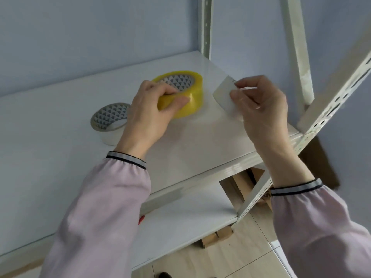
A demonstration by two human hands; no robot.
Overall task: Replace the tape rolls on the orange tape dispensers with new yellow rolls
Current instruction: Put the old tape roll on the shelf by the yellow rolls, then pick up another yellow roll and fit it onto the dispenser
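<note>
A yellow tape roll [192,97] lies flat on the white shelf [200,141], near its back. My left hand [148,111] grips this roll by its near left rim, fingers inside the patterned core. My right hand [261,105] holds a whitish tape roll [223,97] tilted on edge above the shelf, to the right of the yellow roll. A second pale, nearly used-up roll [110,121] lies flat to the left of my left hand. A small red piece [141,219] peeks out under the shelf edge; no orange dispenser is clearly in view.
White perforated metal uprights [297,49] and a slanted brace [321,109] stand at the shelf's right side. A lower shelf board [186,223] sits below. Cardboard boxes [241,185] are beneath, on a wooden floor [230,261]. The blue-grey wall is behind.
</note>
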